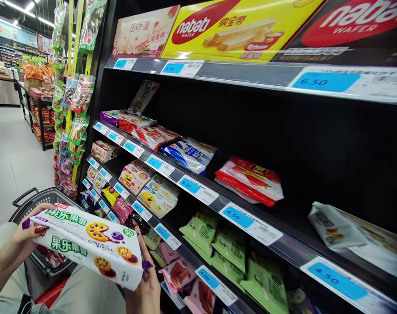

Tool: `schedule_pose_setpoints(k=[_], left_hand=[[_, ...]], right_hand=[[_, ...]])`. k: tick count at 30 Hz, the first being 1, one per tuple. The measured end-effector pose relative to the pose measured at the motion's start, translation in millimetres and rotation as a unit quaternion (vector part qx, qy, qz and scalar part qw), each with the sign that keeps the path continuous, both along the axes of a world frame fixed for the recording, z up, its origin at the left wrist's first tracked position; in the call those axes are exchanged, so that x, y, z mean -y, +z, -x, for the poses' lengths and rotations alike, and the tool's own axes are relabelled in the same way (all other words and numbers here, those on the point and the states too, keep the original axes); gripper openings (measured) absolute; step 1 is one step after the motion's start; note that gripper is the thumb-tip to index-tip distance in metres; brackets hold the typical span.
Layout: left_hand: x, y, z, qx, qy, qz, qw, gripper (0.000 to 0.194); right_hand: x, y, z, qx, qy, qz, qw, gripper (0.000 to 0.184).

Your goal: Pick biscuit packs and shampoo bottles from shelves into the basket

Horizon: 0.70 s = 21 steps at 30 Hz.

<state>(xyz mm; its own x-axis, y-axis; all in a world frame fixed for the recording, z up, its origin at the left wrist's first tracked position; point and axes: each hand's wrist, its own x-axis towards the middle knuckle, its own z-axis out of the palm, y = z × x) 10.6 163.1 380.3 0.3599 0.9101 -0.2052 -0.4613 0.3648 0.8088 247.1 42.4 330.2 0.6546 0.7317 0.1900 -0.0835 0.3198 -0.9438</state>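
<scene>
A long white pack of fruit-filled biscuits (97,244) with purple ends is held level above my lap. My left hand (23,242) grips its left end, thumb on the front side. At the other end, my right hand (146,279) wraps its fingers round the purple wrapper. Cookies and a blueberry are printed on the pack. Behind and below it stands a dark shopping basket (38,196), partly covered by the pack, with shiny red-and-white packets visible inside.
A shelf (198,192) on the right carries scattered snack packets, including a red-and-white packet (251,181) and green bags (231,248). Wafer boxes (241,30) line the shelf above. Hanging snack bags (80,96) flank the shelf end. An aisle floor (8,148) stretches away at left.
</scene>
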Motion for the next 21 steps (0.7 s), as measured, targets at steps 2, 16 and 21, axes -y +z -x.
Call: schedule_pose_setpoints(k=[2, 16, 21], left_hand=[[-3.4, -2.9, -2.8, 0.006, -0.012, 0.033, 0.999, 0.064], [-26.1, -47.6, -9.3, 0.045, -0.082, 0.253, 0.963, 0.063], [-26.0, -67.8, -19.2, 0.046, -0.129, 0.295, 0.946, 0.064]], right_hand=[[-1.9, -3.0, -1.3, 0.005, -0.009, 0.024, 1.0, 0.055], [8.5, 29.9, 4.9, 0.491, -0.167, -0.078, 0.852, 0.033], [5.5, 41.1, 24.0, 0.535, -0.202, -0.078, 0.817, 0.025]])
